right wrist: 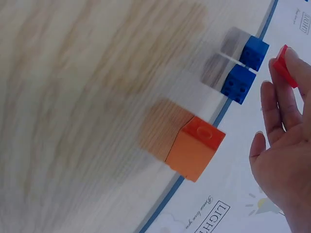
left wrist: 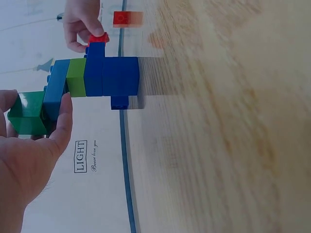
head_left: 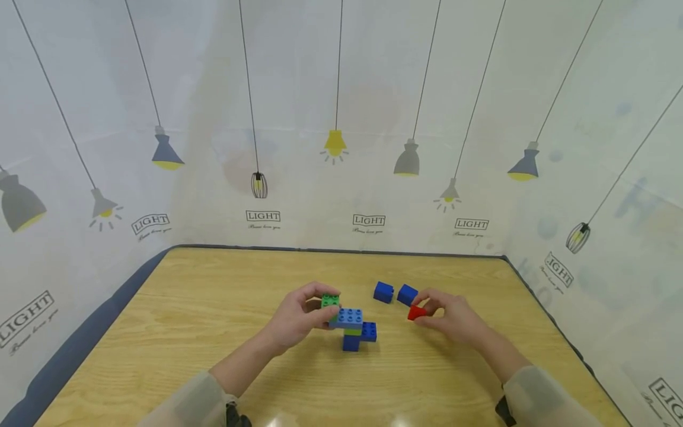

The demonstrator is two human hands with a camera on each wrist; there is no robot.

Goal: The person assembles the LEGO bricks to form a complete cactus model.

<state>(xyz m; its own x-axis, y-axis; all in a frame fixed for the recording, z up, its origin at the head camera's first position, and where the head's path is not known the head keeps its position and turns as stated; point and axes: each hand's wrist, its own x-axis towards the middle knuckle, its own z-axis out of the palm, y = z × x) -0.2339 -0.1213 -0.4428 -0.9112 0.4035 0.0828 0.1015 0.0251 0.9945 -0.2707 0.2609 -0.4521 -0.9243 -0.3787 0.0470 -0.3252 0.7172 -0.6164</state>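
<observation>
A tower of toy building bricks stands on the table between the hands. Its base is a dark blue brick (head_left: 350, 343); another dark blue brick (head_left: 369, 331) juts out right above it. Over these sit a lime green brick (left wrist: 76, 77), a light blue brick (head_left: 349, 318) overhanging left, and a green brick (head_left: 330, 299) on top. My left hand (head_left: 294, 317) grips the green brick, fingertips also at the light blue one. To the right of the tower, my right hand (head_left: 450, 315) pinches a small red brick (head_left: 416, 313) between thumb and fingers, above the tabletop.
Two loose dark blue bricks (head_left: 383, 292) lie beyond the tower, near the right hand. In the right wrist view, an orange-red brick (right wrist: 192, 155) rests on the table; the head view does not show it. Fabric printed with lamps (head_left: 336, 89) walls the wooden table (head_left: 224, 284).
</observation>
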